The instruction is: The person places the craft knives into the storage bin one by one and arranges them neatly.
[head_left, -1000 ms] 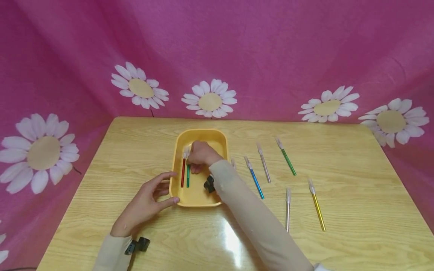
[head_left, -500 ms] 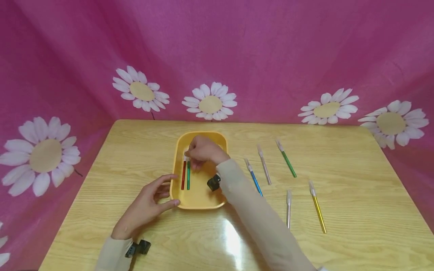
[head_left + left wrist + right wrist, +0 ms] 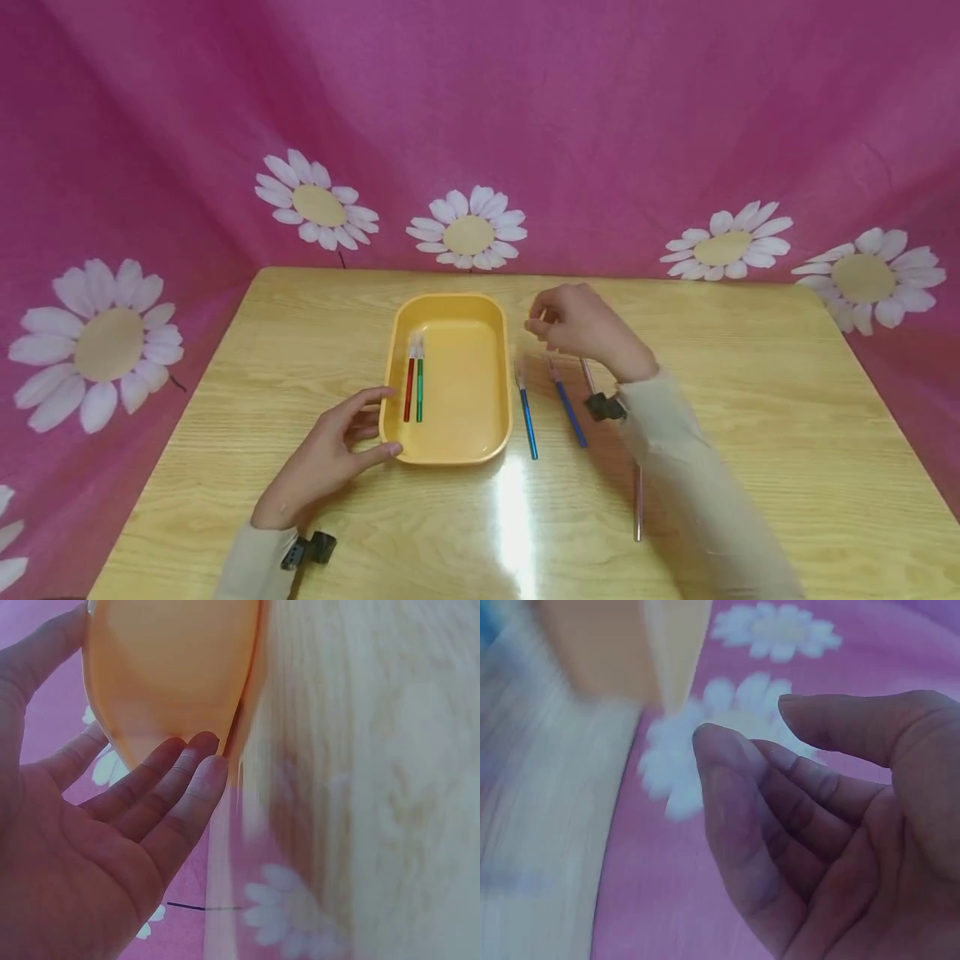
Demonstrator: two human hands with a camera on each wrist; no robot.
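Note:
In the head view, my left hand (image 3: 327,460) touches the left side of the yellow tray (image 3: 501,375), thumb on its rim. The left wrist view shows its fingers (image 3: 176,802) resting against the tray's outer wall. A red pen-shaped craft knife (image 3: 408,392) and a green one (image 3: 420,392), both with clear caps, lie side by side inside the tray. My right hand (image 3: 588,329) is in the air to the right of the tray. Its fingers are loosely bent and hold nothing, with thumb and forefinger apart in the right wrist view.
Right of the tray lie a light blue knife (image 3: 528,425), a darker blue one (image 3: 572,415) and a pinkish one (image 3: 638,504). Another pinkish one (image 3: 587,375) is partly hidden by my right hand. A flowered pink cloth (image 3: 585,150) hangs behind the table (image 3: 315,308).
My right hand has left the green knife in the tray and swung right, over the table. The light blue knife is uncovered; the right arm now hides the knives farther right. Left hand unchanged.

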